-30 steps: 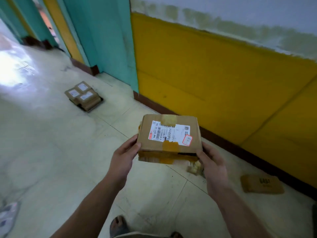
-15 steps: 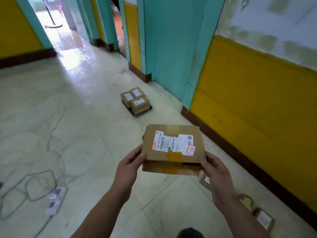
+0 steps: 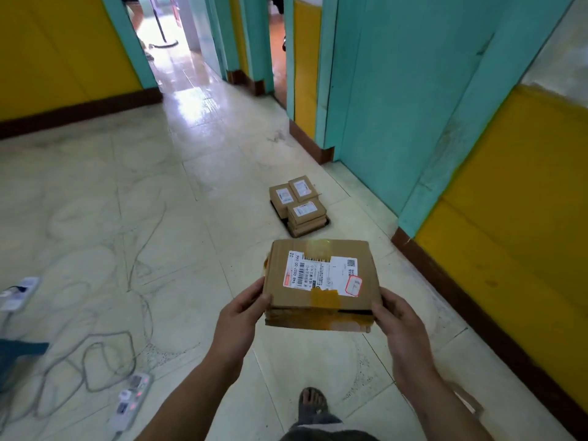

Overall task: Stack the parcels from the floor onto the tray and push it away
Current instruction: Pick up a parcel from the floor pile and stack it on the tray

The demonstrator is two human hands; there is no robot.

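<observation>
Two hands hold one box up in the air, above the floor (image 3: 178, 249).

Far on the left, cords and plug strips (image 3: 130, 399) lie on the floor. The person should step well away from them when walking.

The left hand (image 3: 241, 316) grips the left near corner of the box (image 3: 321, 281). Its thumb lies on top and its fingers go under, out of sight. The box lies flat with its white label facing up. It looks a bit longer from side to side than from front to back, so its long way goes from one hand to the other. The side with orange tape faces the person, and the far side points at the tray.

The tray (image 3: 327, 222) sits on the floor ahead, near the blue-green wall (image 3: 397, 106), well apart from the box. Small parcels (image 3: 297, 202) already fill it in low piles.

The right hand (image 3: 401, 332) grips the right near corner in the same way.

The job now seems to be to carry the box to the tray. It would be good to hold it level, bend down low and lay it flat across the piles. The box looks bigger than each parcel under it, so it may tip if the piles are not the same height.
</observation>
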